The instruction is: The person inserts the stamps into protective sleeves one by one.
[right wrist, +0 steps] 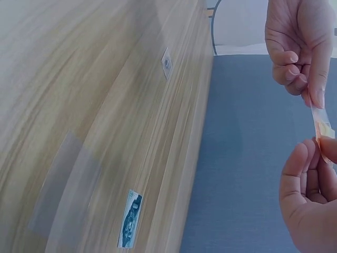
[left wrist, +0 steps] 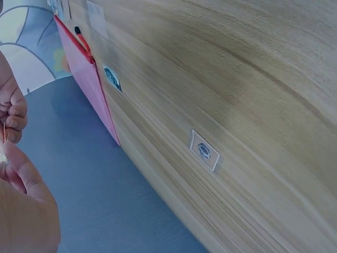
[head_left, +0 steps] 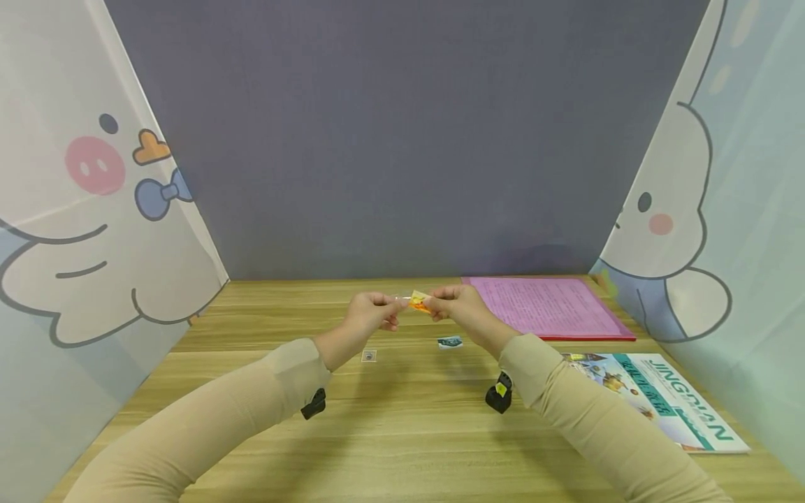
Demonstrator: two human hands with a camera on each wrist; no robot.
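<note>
Above the wooden table (head_left: 402, 433) both hands are raised and meet over its middle. Between them is a small yellow-orange sticker in a clear strip (head_left: 418, 302). My left hand (head_left: 393, 304) pinches its left end and my right hand (head_left: 436, 304) pinches its right end. In the right wrist view the strip (right wrist: 322, 126) runs from the left hand's fingertips (right wrist: 316, 97) down to the right hand's thumb (right wrist: 300, 163). The left wrist view shows only the left hand's thumb (left wrist: 21, 168) and the right hand's curled fingers (left wrist: 13, 113); the sticker is nearly hidden there.
On the table lie a small grey sticker (head_left: 369, 356), a teal sticker (head_left: 450, 342) and a clear film (right wrist: 68, 190). A pink folder (head_left: 547, 307) lies at the back right, a magazine (head_left: 654, 398) at the front right. Cartoon-printed curtains (head_left: 94, 209) close both sides.
</note>
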